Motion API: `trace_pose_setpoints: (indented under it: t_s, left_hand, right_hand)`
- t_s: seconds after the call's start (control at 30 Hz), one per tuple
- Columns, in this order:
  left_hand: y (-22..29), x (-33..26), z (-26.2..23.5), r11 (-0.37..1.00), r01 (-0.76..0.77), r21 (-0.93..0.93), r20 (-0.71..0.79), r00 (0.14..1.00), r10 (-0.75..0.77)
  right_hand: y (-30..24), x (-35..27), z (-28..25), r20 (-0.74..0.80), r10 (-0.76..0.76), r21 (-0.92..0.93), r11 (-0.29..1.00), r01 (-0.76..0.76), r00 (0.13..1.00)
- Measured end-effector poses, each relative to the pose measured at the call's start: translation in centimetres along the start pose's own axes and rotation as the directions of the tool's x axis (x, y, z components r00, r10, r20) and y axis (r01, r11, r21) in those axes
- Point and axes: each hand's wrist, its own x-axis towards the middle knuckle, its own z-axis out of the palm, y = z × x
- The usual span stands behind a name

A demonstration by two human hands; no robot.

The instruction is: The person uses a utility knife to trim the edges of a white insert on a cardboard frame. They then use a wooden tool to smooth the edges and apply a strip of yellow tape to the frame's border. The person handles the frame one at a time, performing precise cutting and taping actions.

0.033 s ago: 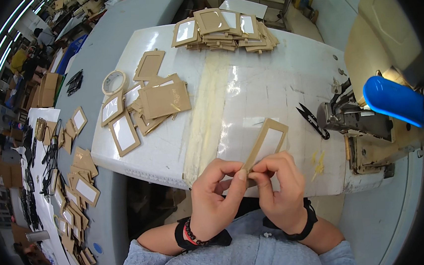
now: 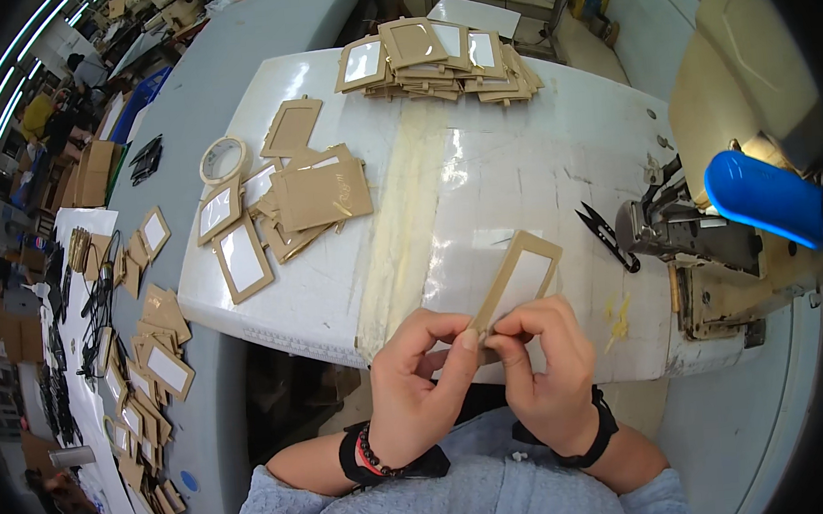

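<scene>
A tan badge holder (image 2: 526, 275) with a white window is tilted up in front of me, over the white worktable (image 2: 492, 168). At its near end, my left hand (image 2: 423, 377) pinches the edge between thumb and fingers. My right hand (image 2: 553, 371) is closed on the same end, thumb and fingertips almost meeting the left thumb. My fingers cover that end, so its detail is hidden. To the right of the holder lie black thread snips (image 2: 608, 237). Left of it, several similar holders (image 2: 320, 195) rest in a loose heap.
A larger pile of holders (image 2: 410, 49) sits at the table's far edge. A roll of tape (image 2: 223, 162) lies on the left. The sewing machine (image 2: 737, 280), with a blue piece (image 2: 764, 195), stands at right. More holders (image 2: 167, 368) cover the grey side table (image 2: 214, 263).
</scene>
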Motion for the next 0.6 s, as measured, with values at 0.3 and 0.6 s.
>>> trace_pose_setpoints:
  t_s: [0.3, 0.6]
  left_hand:
    - [0.5, -0.2, -0.3, 0.993, -0.018, 0.115, 0.025, 1.0, 0.015]
    - [0.4, -0.1, -0.5, 0.945, -0.159, 0.285, 0.168, 0.979, 0.114]
  right_hand:
    - [0.1, -0.2, -0.7, 0.013, 0.035, 0.014, 0.999, -0.036, 0.999]
    - [-0.3, -0.4, -0.3, -0.067, 0.094, 0.11, 0.99, -0.086, 0.993]
